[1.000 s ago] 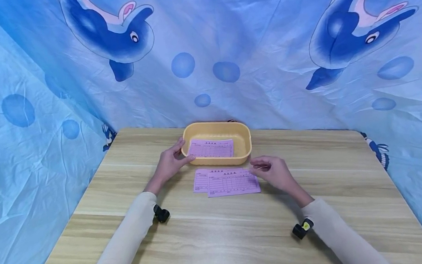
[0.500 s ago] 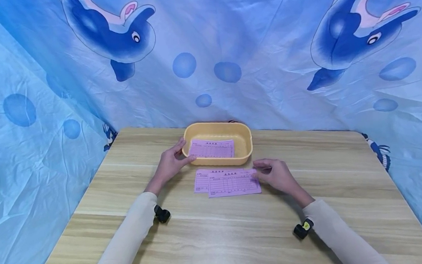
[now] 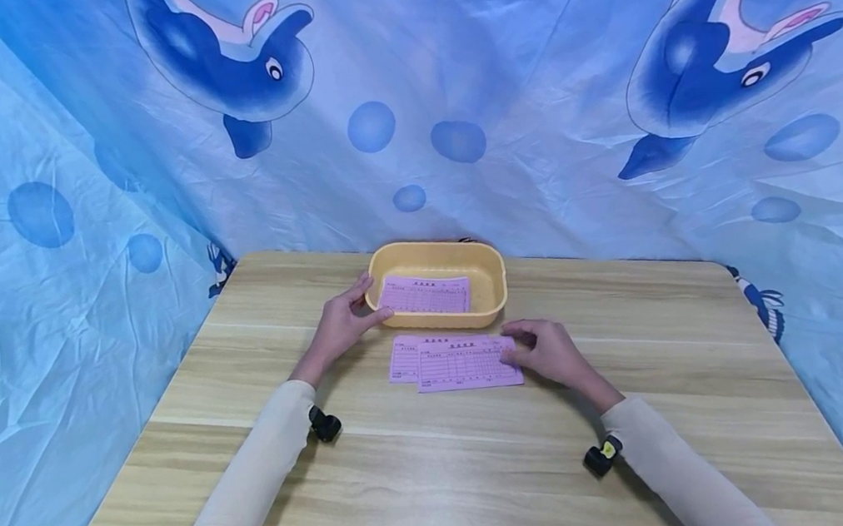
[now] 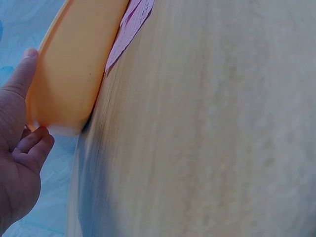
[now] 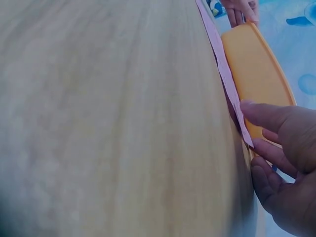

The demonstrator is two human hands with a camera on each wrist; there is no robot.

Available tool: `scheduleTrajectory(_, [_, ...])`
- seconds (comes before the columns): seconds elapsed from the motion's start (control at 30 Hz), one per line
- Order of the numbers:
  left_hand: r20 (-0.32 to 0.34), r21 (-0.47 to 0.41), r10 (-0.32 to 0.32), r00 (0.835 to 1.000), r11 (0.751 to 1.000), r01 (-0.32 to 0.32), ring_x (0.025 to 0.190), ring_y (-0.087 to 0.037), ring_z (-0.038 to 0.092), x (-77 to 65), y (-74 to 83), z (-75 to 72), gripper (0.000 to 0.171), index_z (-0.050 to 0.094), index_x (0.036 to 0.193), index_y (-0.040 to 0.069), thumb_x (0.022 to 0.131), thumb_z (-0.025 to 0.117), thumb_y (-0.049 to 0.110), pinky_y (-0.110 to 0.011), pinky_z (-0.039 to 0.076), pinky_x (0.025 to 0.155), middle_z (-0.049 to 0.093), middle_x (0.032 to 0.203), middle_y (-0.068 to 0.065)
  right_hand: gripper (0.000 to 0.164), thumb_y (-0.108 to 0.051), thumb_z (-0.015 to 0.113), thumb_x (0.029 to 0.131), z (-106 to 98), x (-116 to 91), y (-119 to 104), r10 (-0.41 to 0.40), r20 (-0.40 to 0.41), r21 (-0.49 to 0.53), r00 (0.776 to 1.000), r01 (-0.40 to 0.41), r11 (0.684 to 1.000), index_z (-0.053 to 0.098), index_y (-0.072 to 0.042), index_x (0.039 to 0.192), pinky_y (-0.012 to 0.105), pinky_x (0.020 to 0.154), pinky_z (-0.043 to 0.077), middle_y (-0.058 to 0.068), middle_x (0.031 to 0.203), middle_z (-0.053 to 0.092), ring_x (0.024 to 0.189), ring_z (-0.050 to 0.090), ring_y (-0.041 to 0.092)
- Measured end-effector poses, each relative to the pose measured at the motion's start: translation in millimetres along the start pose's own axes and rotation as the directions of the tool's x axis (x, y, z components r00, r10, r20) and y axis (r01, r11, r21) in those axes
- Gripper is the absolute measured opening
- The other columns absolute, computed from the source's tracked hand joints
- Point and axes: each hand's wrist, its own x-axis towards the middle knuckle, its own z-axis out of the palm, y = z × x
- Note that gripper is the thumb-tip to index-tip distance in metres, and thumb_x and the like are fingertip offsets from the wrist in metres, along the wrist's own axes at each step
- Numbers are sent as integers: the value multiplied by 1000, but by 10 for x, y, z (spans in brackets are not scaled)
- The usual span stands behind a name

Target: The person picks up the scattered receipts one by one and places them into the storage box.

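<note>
My left hand grips the left end of a yellow plastic basket, thumb on the near rim and fingers at the end wall. Inside the basket lies a purple printed receipt slip. In front of it, two more such slips overlap on the table: the upper slip covers most of the lower slip. My right hand pinches the upper slip's right edge. In the right wrist view the thumb lies over the pink paper, with fingers at its edge.
A wood-grain table carries everything. Blue dolphin-print cloth hangs behind and beside it, close behind the basket. Small black devices sit on the left wrist and right wrist.
My right thumb has come down from above the upper slip's right edge onto the paper. The left hand, basket and slips stay in place; the head view shifts slightly.
</note>
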Motion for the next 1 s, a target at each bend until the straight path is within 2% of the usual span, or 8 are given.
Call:
scheduleTrajectory(0.23, [-2, 2, 3, 1000, 1000, -3, 149, -20, 36, 7, 3, -2, 85, 43, 152, 2, 85, 84, 35, -24, 44, 112, 31, 164, -9, 40, -14, 89, 80, 9, 8, -17, -17, 7, -23, 1000, 17, 1000, 76, -7, 117, 48, 98, 58, 9, 117, 75, 111, 68, 28])
scheduleTrajectory(0.37, [3, -2, 4, 1000, 1000, -4, 149, -20, 36, 10, -7, 0, 84, 43, 152, 2, 86, 84, 34, -23, 44, 112, 31, 164, -9, 39, -11, 89, 79, 17, 15, -29, -10, 5, -24, 1000, 10, 1000, 76, -8, 116, 38, 85, 60, 5, 108, 73, 97, 66, 21])
scheduleTrajectory(0.5, [2, -6, 3, 1000, 1000, -3, 149, -20, 37, 10, -12, -1, 84, 43, 152, 1, 86, 84, 34, -22, 45, 111, 31, 164, -10, 39, -9, 89, 79, 27, 21, -42, -1, -1, -23, 1000, 1, 1000, 76, -8, 116, 27, 72, 55, 2, 100, 69, 85, 61, 15])
scheduleTrajectory(0.8, [7, -1, -10, 1000, 1000, 10, 149, -19, 35, -3, -2, -10, 88, 42, 153, 2, 85, 84, 39, -22, 43, 113, 30, 165, -8, 40, -4, 86, 80, 33, 16, -64, 25, 28, 57, 999, -27, 998, 74, -5, 118, 22, 64, 56, 1, 86, 71, 75, 64, 13])
scheduleTrajectory(1.0, [11, -19, -14, 1000, 1000, 15, 150, -19, 35, 1, 3, -12, 88, 42, 153, 2, 85, 84, 38, -20, 42, 112, 29, 165, -8, 33, -7, 84, 84, 12, 2, -64, 27, 20, 95, 999, -28, 995, 75, -4, 115, 21, 60, 53, 2, 86, 72, 73, 62, 14])
